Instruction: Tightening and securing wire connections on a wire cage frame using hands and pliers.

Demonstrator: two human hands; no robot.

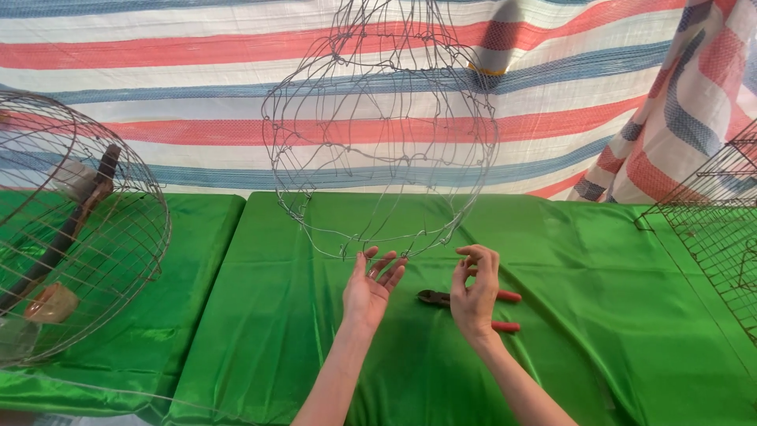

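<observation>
green cloth (599, 315) open right of pliers (441, 299); wire frame (378, 134) overhead; cage (71, 229) left, mesh (714, 237) right.

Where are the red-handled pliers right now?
In the head view, the red-handled pliers lie on the green cloth-covered table, just right of centre, partly hidden behind the right hand and below the hanging wire-mesh basket frame.

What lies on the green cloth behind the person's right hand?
Red-handled pliers lie on the green cloth behind the right hand. The dark jaws and handle ends show; the hand covers the middle.
</observation>
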